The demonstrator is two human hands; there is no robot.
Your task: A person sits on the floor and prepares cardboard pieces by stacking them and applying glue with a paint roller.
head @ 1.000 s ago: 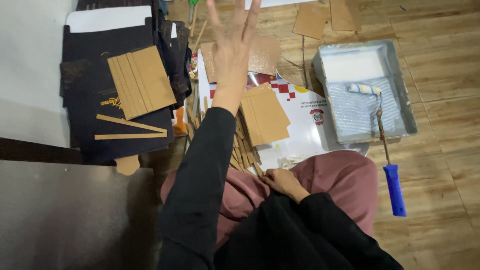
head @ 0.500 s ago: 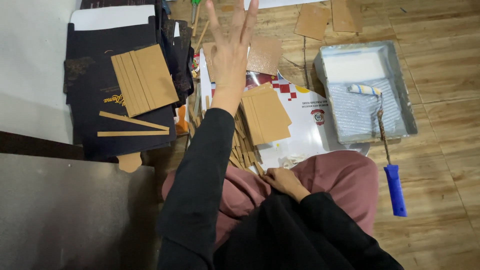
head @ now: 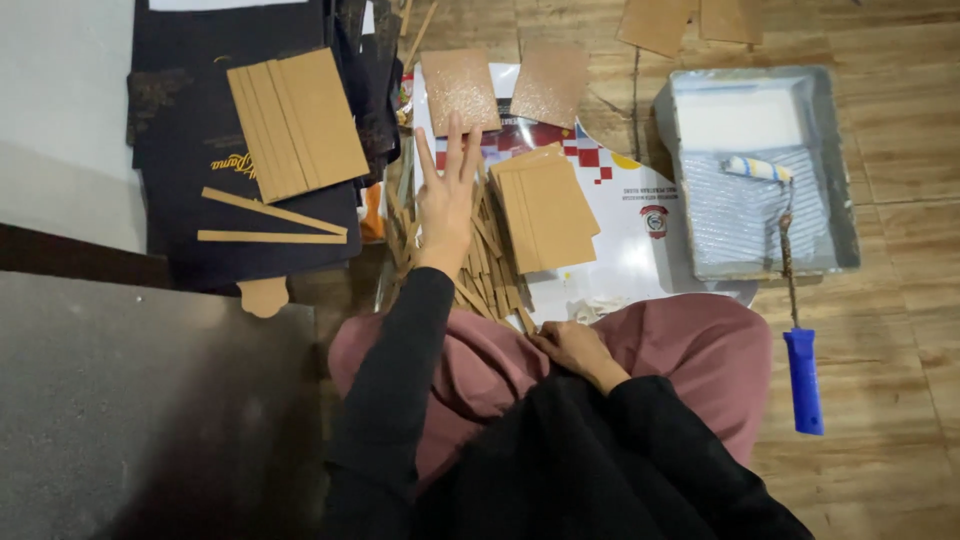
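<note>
I look down at my own lap. My left hand [head: 447, 200] is stretched out in front of me with the fingers spread wide and flat, holding nothing. It hangs over a heap of thin strips [head: 490, 262] that lie in a messy bunch on the floor. Just to the right of that hand sits a neat stack [head: 548, 212] of tan cards, touching the strips. The stack and the strips lie partly on a big white sheet [head: 640, 260] with red squares on it.

My right hand [head: 572, 347] rests low on my pink lap [head: 690, 345], with the fingers curled in a bit. I cannot tell if it pinches anything (it may touch the near end of a strip, but it is too small to see).

Past the left hand, two speckled brown squares [head: 460, 88] lie side by side. To the left are black boards [head: 190, 170] with a second pile of tan cards [head: 297, 122] on top, and two long sticks [head: 272, 225] below that pile. A small tan cut-out [head: 264, 296] sits at the edge of the black boards.

On the right is a grey tray [head: 840, 170]. A paint roller [head: 757, 168] lies in it, and its blue handle [head: 804, 380] lies on the wood floor [head: 900, 300], well apart from both hands. A dark grey slab [head: 140, 400] fills the near left.
</note>
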